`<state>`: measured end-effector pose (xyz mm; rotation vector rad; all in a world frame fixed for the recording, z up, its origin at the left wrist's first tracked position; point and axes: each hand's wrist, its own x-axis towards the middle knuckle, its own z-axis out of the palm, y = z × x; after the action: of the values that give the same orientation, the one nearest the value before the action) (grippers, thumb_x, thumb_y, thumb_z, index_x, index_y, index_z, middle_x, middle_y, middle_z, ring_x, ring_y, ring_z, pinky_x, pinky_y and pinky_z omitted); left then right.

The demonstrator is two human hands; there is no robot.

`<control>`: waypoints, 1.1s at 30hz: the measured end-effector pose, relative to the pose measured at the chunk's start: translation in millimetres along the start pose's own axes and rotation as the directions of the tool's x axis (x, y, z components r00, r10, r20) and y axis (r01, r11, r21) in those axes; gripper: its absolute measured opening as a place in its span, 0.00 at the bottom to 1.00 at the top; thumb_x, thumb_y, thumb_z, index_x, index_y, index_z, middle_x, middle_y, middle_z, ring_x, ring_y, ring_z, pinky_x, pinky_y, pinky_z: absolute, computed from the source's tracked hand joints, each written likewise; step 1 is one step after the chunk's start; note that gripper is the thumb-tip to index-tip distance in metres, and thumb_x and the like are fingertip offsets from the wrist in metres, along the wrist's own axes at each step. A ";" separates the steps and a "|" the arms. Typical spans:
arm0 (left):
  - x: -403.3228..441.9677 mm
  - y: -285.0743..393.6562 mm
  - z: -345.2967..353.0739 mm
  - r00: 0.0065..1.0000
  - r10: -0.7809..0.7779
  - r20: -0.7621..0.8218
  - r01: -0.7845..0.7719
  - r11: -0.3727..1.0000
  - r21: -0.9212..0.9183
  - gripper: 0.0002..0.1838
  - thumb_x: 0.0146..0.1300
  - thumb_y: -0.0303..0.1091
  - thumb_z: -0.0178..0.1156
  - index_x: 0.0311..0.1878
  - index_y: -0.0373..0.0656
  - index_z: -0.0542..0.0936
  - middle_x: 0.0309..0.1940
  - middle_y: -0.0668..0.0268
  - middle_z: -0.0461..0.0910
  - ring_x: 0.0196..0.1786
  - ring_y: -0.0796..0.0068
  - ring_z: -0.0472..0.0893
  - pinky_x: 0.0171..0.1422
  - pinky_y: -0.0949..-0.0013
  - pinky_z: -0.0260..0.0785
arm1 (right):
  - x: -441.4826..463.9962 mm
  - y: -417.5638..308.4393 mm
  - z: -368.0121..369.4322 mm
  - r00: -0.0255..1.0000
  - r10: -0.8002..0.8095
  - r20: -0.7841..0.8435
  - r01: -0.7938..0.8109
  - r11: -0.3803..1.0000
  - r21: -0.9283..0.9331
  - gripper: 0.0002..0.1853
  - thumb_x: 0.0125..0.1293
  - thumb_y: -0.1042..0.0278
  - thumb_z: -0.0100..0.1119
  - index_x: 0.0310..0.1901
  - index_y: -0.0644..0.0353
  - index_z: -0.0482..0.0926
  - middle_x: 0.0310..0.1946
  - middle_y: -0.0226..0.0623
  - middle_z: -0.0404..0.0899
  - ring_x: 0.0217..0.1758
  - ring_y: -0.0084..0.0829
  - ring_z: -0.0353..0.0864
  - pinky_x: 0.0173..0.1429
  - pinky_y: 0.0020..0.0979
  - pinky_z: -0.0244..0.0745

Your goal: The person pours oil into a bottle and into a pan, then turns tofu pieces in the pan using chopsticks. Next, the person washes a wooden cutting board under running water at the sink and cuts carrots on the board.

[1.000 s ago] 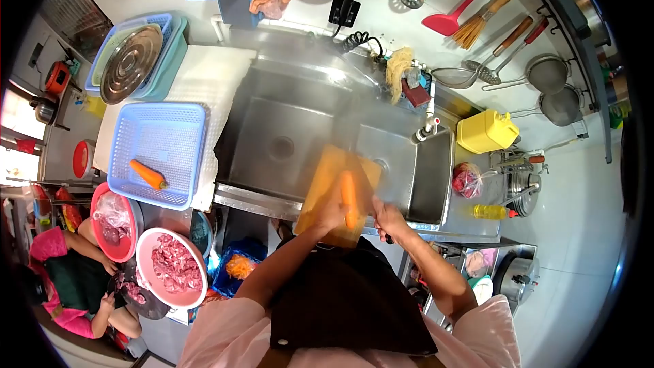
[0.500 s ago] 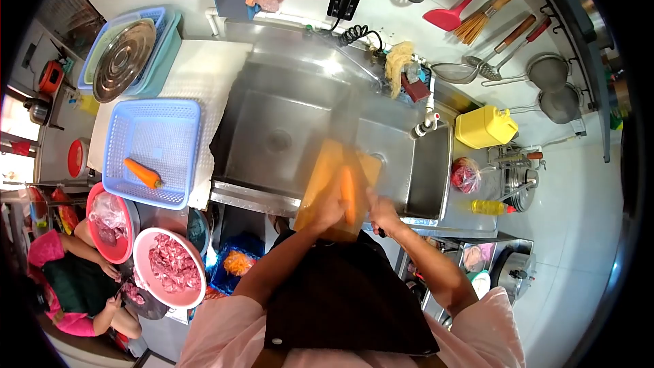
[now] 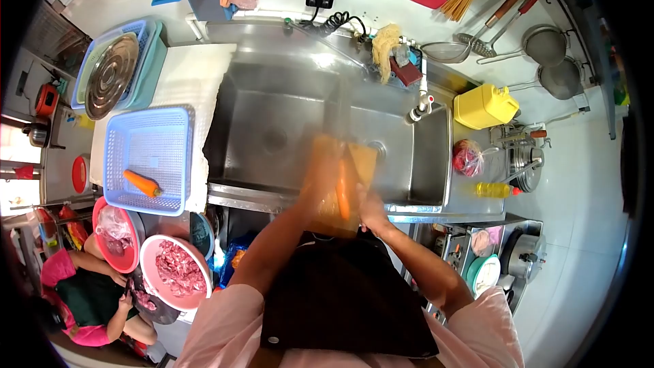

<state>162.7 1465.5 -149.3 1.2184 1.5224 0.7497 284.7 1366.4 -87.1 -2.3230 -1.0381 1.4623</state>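
An orange carrot [image 3: 343, 194] lies lengthwise on a yellowish cutting board [image 3: 365, 158] at the front edge of the sink. My left hand [image 3: 317, 187] is over the board's left side, beside the carrot, its fingers smeared by motion. To the right of the carrot, my right hand [image 3: 372, 211] is closed around a knife handle; the blade, blurred, points away from me along the carrot. Another carrot [image 3: 142, 182] rests in a blue basket [image 3: 182, 163] left of the sink.
Behind the board is a steel sink [image 3: 272, 105] with a tap [image 3: 422, 105]. A yellow jug [image 3: 485, 107] and an oil bottle [image 3: 492, 189] stand at right. At lower left, a co-worker [image 3: 88, 296] handles meat beside a pink basin [image 3: 148, 276].
My left hand has shifted up the board, away from me, and is now blurred. The right hand with the knife has moved slightly left, closer to the carrot. The whole view has shifted a little.
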 end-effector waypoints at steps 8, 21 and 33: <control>53.0 12.7 10.2 0.926 0.011 0.378 -0.175 0.898 0.403 0.24 0.64 0.48 0.53 0.48 0.35 0.85 0.51 0.46 0.83 0.56 0.47 0.82 0.60 0.53 0.74 | -0.1 2.0 13.2 0.998 0.058 -0.028 -0.058 0.998 0.016 0.43 0.75 0.33 0.38 0.39 0.80 0.79 0.21 0.61 0.79 0.15 0.51 0.80 0.23 0.44 0.78; 71.4 -1.8 27.5 0.882 -0.191 0.430 -0.238 0.608 0.757 0.24 0.69 0.46 0.47 0.49 0.37 0.85 0.51 0.49 0.83 0.53 0.50 0.83 0.55 0.52 0.75 | 34.2 57.3 67.1 0.946 -0.191 -0.263 0.188 0.981 -0.038 0.35 0.76 0.40 0.42 0.40 0.71 0.84 0.34 0.69 0.80 0.44 0.69 0.80 0.52 0.57 0.75; -34.2 -101.9 1.2 0.906 -0.158 0.394 0.150 0.987 0.050 0.17 0.72 0.45 0.59 0.47 0.38 0.75 0.24 0.60 0.77 0.23 0.71 0.78 0.27 0.63 0.70 | 25.3 39.6 31.5 0.978 -0.159 -0.135 0.142 0.982 -0.129 0.41 0.75 0.35 0.38 0.39 0.76 0.82 0.34 0.69 0.80 0.42 0.66 0.79 0.51 0.53 0.73</control>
<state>130.4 1402.5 -230.2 1.1641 1.2694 0.3545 282.3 1348.2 -140.6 -2.3304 -1.2596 1.1885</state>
